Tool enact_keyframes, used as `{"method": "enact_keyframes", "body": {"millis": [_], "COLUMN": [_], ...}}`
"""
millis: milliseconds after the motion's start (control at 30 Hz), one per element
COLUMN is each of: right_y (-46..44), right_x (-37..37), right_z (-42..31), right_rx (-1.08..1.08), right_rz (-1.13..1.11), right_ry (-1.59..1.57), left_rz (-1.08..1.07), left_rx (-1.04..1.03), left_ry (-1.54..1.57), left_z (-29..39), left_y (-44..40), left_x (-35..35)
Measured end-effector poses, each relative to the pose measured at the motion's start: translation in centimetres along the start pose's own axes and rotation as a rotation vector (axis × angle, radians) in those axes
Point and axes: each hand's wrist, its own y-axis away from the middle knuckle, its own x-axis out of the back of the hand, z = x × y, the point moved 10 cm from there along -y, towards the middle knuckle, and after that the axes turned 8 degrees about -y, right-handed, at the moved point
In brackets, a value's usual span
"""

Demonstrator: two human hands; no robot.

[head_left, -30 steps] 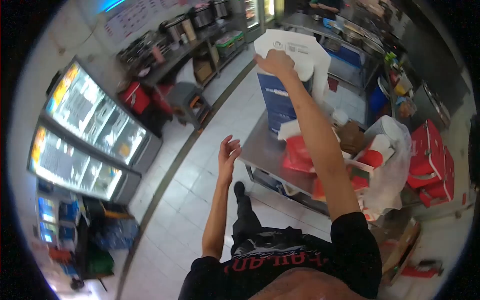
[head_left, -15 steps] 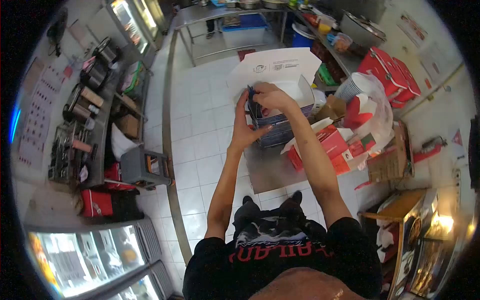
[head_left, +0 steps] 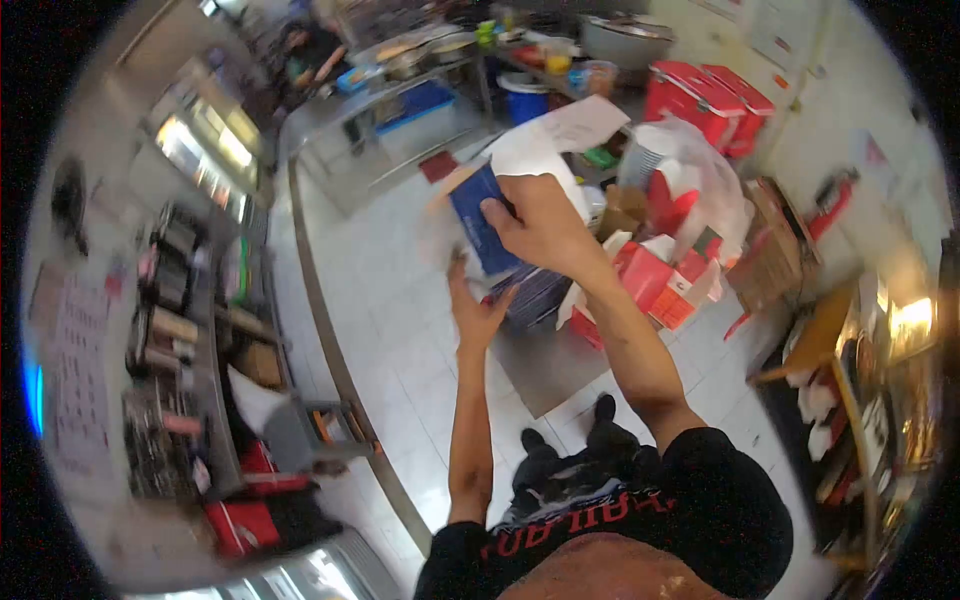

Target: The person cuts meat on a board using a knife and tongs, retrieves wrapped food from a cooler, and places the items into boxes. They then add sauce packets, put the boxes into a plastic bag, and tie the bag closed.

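Observation:
A folded paper food box with a dark blue side (head_left: pixel 478 222) and white flaps is tilted up in my right hand (head_left: pixel 540 220). Its fingers wrap over the near edge, and the thumb presses on the blue side. My left hand (head_left: pixel 475 308) is just below the box, fingers spread and somewhat blurred; whether it touches the box or the stack is unclear. Under the raised box is a stack of dark blue flat cartons (head_left: pixel 540 292) on a metal table (head_left: pixel 548 370).
Right of the stack lie red and white cartons (head_left: pixel 645 280) and a plastic bag of cups (head_left: pixel 715 185). Red insulated bags (head_left: pixel 690 105) stand behind. A grey stool (head_left: pixel 300 420) and a shelf unit are on the left. A person (head_left: pixel 315 60) stands at the back.
The box has been lifted and tipped, bringing its blue side into view. My right hand grips its edge; my left hand has dropped away from the corner. The view has turned leftward.

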Motion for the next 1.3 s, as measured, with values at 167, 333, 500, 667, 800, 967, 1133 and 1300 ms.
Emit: {"method": "enact_keyframes", "body": {"millis": [167,333,500,667,800,967,1133,1300], "right_y": [12.8,30.6,54.7,81.5,92.3,108.2,127.6,141.8], "right_x": [12.5,16.3,26.7,39.3,46.1,53.1,61.8,72.5], "right_z": [-4.6,1.1,11.2,11.6,6.0,3.4,-1.7,1.0], "right_rx": [0.069,-0.163,-0.597,-0.879,-0.947,-1.073,-0.981,-1.54], "right_rz": [0.024,-0.114,0.482,0.969,1.208,1.551,2.01,1.91], "right_ry": [-0.224,-0.333,-0.733,-0.417,-0.506,-0.323,0.094,0.527], "left_rz": [-0.012,-0.566,-0.991,-1.388,-1.661,-1.781,-1.82,-1.717], "left_rx": [-0.349,-0.501,-0.735,-1.02,-1.263,-1.578,-1.424,-1.312], "left_ry": [-0.084,0.052,0.26,0.477,0.614,0.623,0.659,0.898], "left_z": [16.5,36.8,51.4,67.2,78.8,91.9,102.1,116.7], "left_y": [3.3,15.2,29.3,46.9,56.1,68.9,77.6,82.6], "left_x": [7.9,-2.1,-14.9,-25.5,-27.1,-32.0,-44.7,-53.2]}}
